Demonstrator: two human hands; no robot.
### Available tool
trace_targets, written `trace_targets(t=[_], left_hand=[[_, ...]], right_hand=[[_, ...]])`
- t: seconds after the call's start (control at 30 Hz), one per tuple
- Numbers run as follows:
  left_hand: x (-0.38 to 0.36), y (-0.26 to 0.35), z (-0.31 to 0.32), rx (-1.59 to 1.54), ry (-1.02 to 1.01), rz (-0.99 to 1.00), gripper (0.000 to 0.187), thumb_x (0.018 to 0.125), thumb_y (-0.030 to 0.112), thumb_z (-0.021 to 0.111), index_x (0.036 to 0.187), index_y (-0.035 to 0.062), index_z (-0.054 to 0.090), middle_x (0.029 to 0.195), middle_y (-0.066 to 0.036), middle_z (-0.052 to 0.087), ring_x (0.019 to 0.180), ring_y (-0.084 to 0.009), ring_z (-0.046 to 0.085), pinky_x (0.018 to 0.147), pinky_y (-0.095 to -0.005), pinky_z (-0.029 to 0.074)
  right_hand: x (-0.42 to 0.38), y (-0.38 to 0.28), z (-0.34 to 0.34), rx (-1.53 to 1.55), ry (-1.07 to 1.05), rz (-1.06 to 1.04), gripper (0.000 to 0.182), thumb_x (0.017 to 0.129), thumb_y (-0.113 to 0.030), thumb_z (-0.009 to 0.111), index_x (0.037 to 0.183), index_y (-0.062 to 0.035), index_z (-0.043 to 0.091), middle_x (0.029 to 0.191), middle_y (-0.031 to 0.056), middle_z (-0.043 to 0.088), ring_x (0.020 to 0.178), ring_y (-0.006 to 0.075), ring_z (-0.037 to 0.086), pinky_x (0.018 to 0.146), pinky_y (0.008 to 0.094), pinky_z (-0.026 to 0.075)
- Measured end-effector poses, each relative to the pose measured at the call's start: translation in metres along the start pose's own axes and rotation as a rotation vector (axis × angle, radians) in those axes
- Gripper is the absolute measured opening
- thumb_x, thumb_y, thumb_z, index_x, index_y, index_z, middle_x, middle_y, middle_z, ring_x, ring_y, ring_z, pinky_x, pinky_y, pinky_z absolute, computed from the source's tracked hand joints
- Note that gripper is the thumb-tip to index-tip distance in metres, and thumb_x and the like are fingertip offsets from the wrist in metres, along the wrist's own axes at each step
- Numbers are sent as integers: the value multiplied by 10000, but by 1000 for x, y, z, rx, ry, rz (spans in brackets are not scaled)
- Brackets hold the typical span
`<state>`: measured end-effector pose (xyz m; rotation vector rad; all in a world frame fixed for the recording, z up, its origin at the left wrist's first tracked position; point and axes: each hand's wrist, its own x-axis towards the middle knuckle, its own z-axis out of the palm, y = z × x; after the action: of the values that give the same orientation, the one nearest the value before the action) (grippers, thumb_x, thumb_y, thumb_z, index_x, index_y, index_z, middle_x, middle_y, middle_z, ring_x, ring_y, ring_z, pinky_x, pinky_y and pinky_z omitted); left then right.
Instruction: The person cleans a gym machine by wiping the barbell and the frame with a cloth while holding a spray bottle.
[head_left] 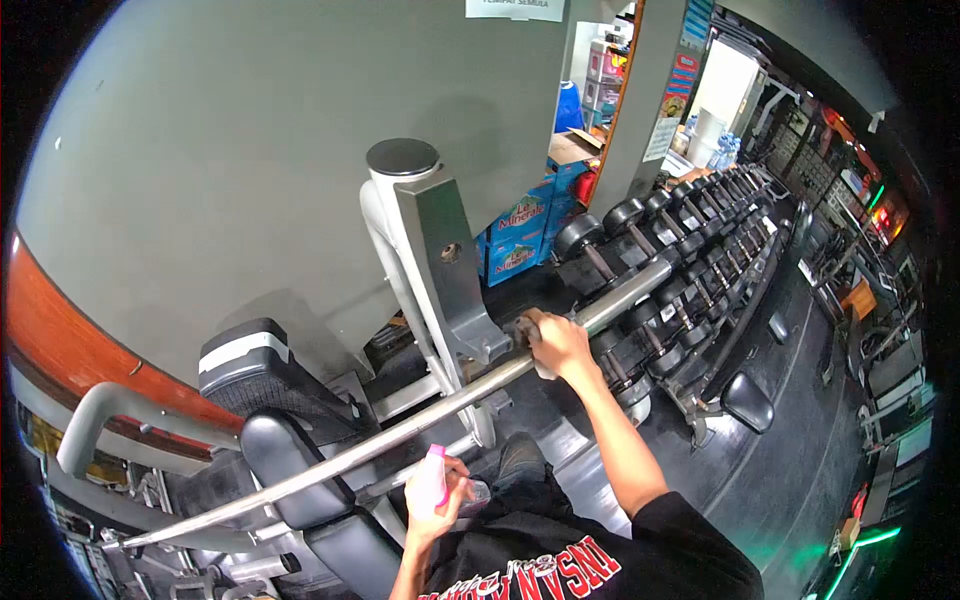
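Note:
A long metal barbell (440, 408) runs slantwise across the view, in front of a grey upright with a hook-shaped rest (480, 335). My right hand (562, 348) is closed round a greyish cloth (524, 332) and presses it against the bar, just right of that rest. Lower down, my left hand (428, 505) grips a spray bottle (436, 462) with a pink and white head, close to my body. Part of its clear lower body shows beside the fingers. The bottle is below the bar and apart from it.
Black padded bench (285, 465) lies under the bar at left. A rack of dumbbells (665, 235) stretches away at right. Blue cartons (515, 250) stand by the wall behind the upright. A black padded seat (748, 402) is on the right-hand floor.

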<state>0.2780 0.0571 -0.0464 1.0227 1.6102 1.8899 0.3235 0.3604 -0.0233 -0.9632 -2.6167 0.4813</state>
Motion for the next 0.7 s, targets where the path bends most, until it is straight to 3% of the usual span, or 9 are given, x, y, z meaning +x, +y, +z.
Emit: trace_targets(t=[0.17, 0.23, 0.3, 0.37, 0.47, 0.5, 0.6, 0.67, 0.7], left_hand=[[-8, -8, 2, 0, 3, -10, 196, 815, -84, 569, 1002, -56, 519, 776, -108, 625, 603, -152, 658, 582, -266, 528], [-10, -7, 1, -14, 43, -31, 203, 812, -88, 567, 1006, -53, 519, 776, -107, 626, 604, -157, 659, 582, -270, 529], [-14, -8, -2, -27, 74, -27, 206, 811, -89, 563, 1009, -51, 518, 777, -109, 625, 603, -160, 659, 581, -272, 530], [-15, -9, -4, -45, 110, -21, 210, 810, -91, 560, 1011, -49, 517, 779, -112, 625, 601, -162, 659, 580, -274, 530], [-19, -12, -12, 44, 94, -17, 211, 811, -92, 550, 1013, -48, 514, 785, -117, 625, 601, -163, 658, 578, -277, 530], [-18, -12, -13, 44, 96, -16, 211, 811, -92, 550, 1013, -48, 514, 785, -117, 625, 601, -163, 658, 578, -277, 530], [-14, -12, -13, 7, 100, -35, 203, 809, -87, 559, 1003, -47, 520, 781, -114, 630, 600, -159, 656, 583, -274, 530], [-9, -13, -12, 31, 76, -10, 179, 811, -78, 569, 982, -48, 526, 773, -113, 633, 598, -155, 653, 580, -268, 527], [-8, -12, -11, 32, 64, -12, 179, 811, -78, 569, 982, -48, 526, 773, -113, 633, 598, -155, 653, 580, -268, 527]], right_hand=[[-8, 5, 24, -12, 123, -15, 252, 812, -111, 559, 1054, -121, 630, 981, 126, 662, 929, 324, 639, 789, 444, 514], [-28, 4, 28, 100, 463, -307, 302, 783, -55, 581, 1080, -93, 622, 1010, 124, 656, 963, 336, 628, 857, 432, 504], [-58, 9, 30, 103, 442, -292, 326, 776, -19, 582, 1097, -63, 612, 1051, 134, 646, 1043, 331, 606, 934, 420, 467], [-73, 21, 34, 361, 453, -127, 285, 824, -33, 569, 1102, -80, 607, 1052, 144, 653, 1001, 340, 626, 891, 419, 493], [-74, 32, 18, 641, 469, 71, 244, 919, -59, 521, 1158, -25, 557, 1067, 178, 653, 1015, 312, 638, 873, 362, 482], [-71, 31, 11, 659, 531, 117, 276, 886, -16, 538, 1159, -25, 570, 1079, 180, 651, 1019, 288, 638, 874, 358, 482], [-53, 19, -8, 402, 654, -88, 413, 764, 66, 565, 1155, -62, 600, 1086, 143, 648, 1020, 300, 629, 880, 366, 489], [-40, 11, -10, 147, 485, -158, 466, 693, 65, 576, 1126, -100, 623, 1058, 102, 646, 1023, 311, 609, 898, 387, 487], [-32, 19, 2, 15, 395, -226, 408, 704, 39, 577, 1081, -105, 636, 1056, 92, 645, 1018, 295, 613, 923, 392, 477]])
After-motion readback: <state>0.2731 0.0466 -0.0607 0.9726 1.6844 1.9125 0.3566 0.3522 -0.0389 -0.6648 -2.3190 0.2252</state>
